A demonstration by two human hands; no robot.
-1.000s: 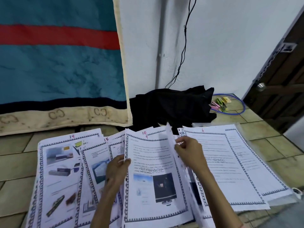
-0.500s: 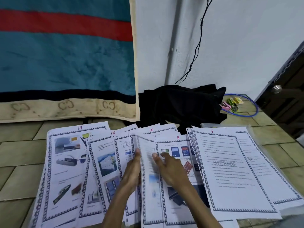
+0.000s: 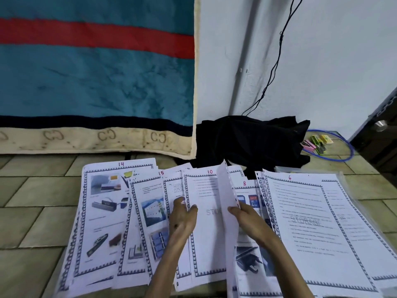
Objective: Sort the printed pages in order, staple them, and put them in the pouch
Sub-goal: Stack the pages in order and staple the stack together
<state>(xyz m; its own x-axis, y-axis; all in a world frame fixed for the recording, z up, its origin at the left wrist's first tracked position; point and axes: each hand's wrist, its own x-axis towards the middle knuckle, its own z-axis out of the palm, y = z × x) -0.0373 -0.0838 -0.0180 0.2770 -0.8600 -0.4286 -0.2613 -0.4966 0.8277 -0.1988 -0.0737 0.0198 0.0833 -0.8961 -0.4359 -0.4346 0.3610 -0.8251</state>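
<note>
Sorting step, pgs fanned on floor. Right hand (image 3: 250,222) pinches upright sheet (image 3: 226,203) btwn pg 10 (image 3: 209,233) & pg 8 (image 3: 250,196). Left hand (image 3: 182,218) flat, fingers straight, pins pg 10. Next: lay sheet in sequence.

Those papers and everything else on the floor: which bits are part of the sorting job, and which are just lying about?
Part of the job:
numbered printed pages fanned on the floor
upright page pinched by the right hand
left hand resting on the pages

Just lying about:
black cloth
blue hoop
coloured clips
striped blanket

Pages (image 3: 300,211) numbered 14, 10, 8, perhaps 6
</note>
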